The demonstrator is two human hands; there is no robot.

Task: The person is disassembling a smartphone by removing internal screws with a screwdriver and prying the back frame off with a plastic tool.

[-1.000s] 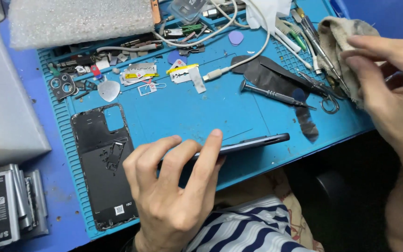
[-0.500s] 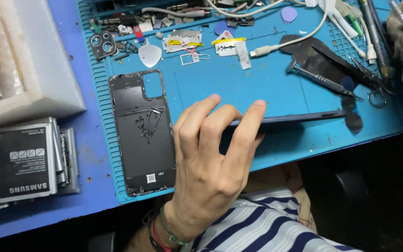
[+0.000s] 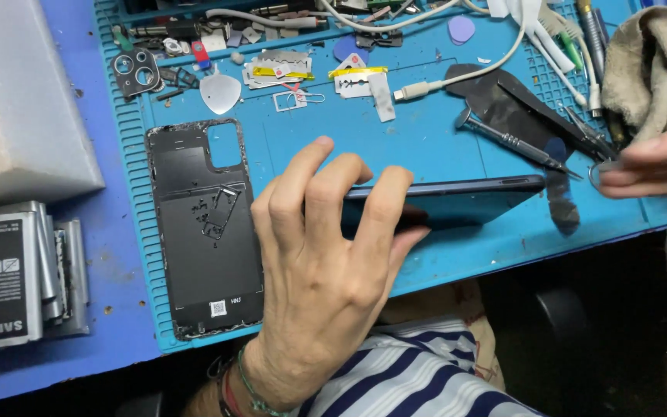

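Near the mat's front edge, the left hand [image 3: 326,286] pinches a dark phone [image 3: 457,202] by its long edges, fingers [image 3: 372,208] closed on its near end. It looks thin, stiff, smooth and probably fragile, so edges suit gripping. At nine o'clock lies the back cover [image 3: 198,232]; at two o'clock a screwdriver [image 3: 507,140]. The right hand [image 3: 658,162], at three o'clock, pinches a small metal tool.

A work mat [image 3: 441,139] lay on the bench [image 3: 110,255]. The phone [image 3: 457,202] stood on edge near the mat's front edge, the back cover [image 3: 194,232] flat to its left. Batteries [image 3: 9,282] were stacked at the bench's left edge; a screwdriver [image 3: 515,143] and cable [image 3: 426,89] lay behind the phone, and a cloth [image 3: 646,69] lay at the far right corner.
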